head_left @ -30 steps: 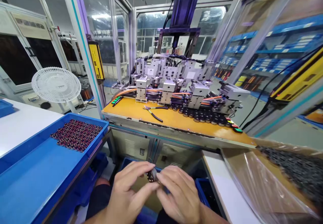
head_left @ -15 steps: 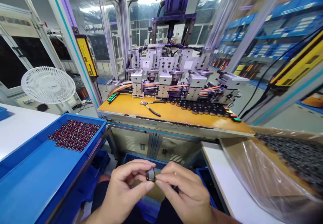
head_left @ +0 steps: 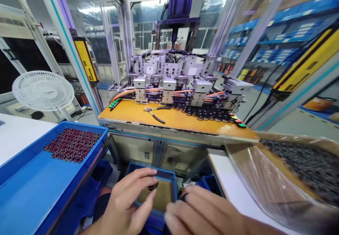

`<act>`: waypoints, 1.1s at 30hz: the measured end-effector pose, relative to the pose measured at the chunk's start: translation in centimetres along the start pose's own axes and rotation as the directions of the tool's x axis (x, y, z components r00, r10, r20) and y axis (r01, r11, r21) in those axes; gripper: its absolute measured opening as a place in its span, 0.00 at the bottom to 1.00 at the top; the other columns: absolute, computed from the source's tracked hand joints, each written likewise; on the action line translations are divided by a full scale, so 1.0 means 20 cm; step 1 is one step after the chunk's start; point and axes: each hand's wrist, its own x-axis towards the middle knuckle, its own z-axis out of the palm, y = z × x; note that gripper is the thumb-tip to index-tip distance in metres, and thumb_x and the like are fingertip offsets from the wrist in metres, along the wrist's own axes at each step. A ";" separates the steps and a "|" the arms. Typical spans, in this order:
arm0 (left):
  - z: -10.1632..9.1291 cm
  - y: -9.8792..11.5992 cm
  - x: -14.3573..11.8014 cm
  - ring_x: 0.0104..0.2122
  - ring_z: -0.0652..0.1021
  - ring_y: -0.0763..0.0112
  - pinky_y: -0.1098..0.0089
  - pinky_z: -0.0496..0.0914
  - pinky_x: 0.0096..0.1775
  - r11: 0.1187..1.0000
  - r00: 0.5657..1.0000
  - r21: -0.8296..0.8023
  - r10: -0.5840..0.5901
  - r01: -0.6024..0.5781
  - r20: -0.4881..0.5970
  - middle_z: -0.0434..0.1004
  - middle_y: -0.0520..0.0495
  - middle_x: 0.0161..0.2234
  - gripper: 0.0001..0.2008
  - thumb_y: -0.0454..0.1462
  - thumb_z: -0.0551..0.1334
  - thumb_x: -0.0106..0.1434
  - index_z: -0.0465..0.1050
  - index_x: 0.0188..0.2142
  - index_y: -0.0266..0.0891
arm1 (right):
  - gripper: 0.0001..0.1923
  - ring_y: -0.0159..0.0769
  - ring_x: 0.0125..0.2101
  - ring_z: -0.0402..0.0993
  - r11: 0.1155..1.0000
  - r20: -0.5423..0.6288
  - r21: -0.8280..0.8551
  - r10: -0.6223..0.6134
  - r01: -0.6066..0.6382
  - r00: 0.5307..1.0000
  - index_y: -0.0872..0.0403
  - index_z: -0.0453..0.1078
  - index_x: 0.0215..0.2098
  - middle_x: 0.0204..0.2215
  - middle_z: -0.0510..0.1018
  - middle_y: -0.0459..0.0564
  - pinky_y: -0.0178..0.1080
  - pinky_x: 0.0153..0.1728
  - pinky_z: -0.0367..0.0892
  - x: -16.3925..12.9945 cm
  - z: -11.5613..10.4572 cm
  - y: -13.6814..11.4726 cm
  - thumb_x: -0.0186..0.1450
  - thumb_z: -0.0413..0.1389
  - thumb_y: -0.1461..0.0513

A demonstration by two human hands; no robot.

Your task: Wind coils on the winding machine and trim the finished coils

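Observation:
My left hand (head_left: 126, 203) pinches a small dark round part (head_left: 153, 186) between thumb and fingertips, low in the centre of the view. Apart from it to the right lies my right hand (head_left: 203, 212), blurred, fingers loosely curled; whether it holds anything I cannot tell. Both hands hover above a small blue bin (head_left: 170, 178) with a brown bottom, under the front edge of the orange-topped machine table (head_left: 137, 115).
A large blue tray (head_left: 39, 178) at the left holds several small dark red parts (head_left: 72, 145). A plastic-lined box (head_left: 265, 178) of dark parts (head_left: 304, 164) stands at the right. Pliers (head_left: 155, 113) lie on the orange top before the machine fixtures (head_left: 182, 83). A white fan (head_left: 43, 90) stands far left.
My hands were together on the small part; now they have separated. The left keeps the part, the right has dropped lower and to the right. The view has shifted slightly.

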 end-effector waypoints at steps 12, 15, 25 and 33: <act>-0.04 0.00 -0.03 0.37 0.84 0.65 0.72 0.79 0.39 0.985 0.999 -0.170 -0.035 0.035 0.002 0.84 0.41 0.41 0.16 0.24 0.66 0.57 0.79 0.42 0.42 | 0.16 0.27 0.23 0.69 0.579 0.596 0.425 0.400 -0.696 0.697 0.55 0.66 0.24 0.23 0.70 0.42 0.28 0.23 0.65 0.16 0.07 0.01 0.71 0.51 0.66; -0.05 -0.02 -0.04 0.33 0.84 0.66 0.71 0.79 0.35 0.980 0.999 -0.194 -0.044 0.037 -0.030 0.84 0.41 0.41 0.16 0.23 0.65 0.57 0.79 0.41 0.42 | 0.10 0.27 0.25 0.72 0.643 0.631 0.347 0.378 -0.683 0.677 0.54 0.71 0.28 0.25 0.74 0.41 0.28 0.26 0.68 0.23 0.09 0.20 0.69 0.56 0.64; -0.11 -0.10 -0.10 0.39 0.84 0.61 0.68 0.80 0.38 0.977 0.978 -0.150 -0.169 0.150 -0.126 0.84 0.41 0.43 0.13 0.26 0.66 0.58 0.79 0.39 0.43 | 0.20 0.48 0.57 0.65 0.781 0.479 -0.222 0.609 -0.584 0.632 0.56 0.68 0.54 0.58 0.68 0.56 0.56 0.57 0.62 0.36 0.67 0.94 0.68 0.60 0.55; -0.14 -0.08 -0.10 0.38 0.85 0.61 0.71 0.80 0.35 0.952 0.926 -0.223 -0.267 0.210 -0.266 0.85 0.42 0.40 0.13 0.25 0.66 0.57 0.81 0.37 0.44 | 0.19 0.46 0.53 0.69 0.773 0.572 -0.356 0.625 -0.525 0.532 0.56 0.67 0.54 0.54 0.71 0.55 0.56 0.54 0.65 0.28 0.69 0.95 0.71 0.55 0.53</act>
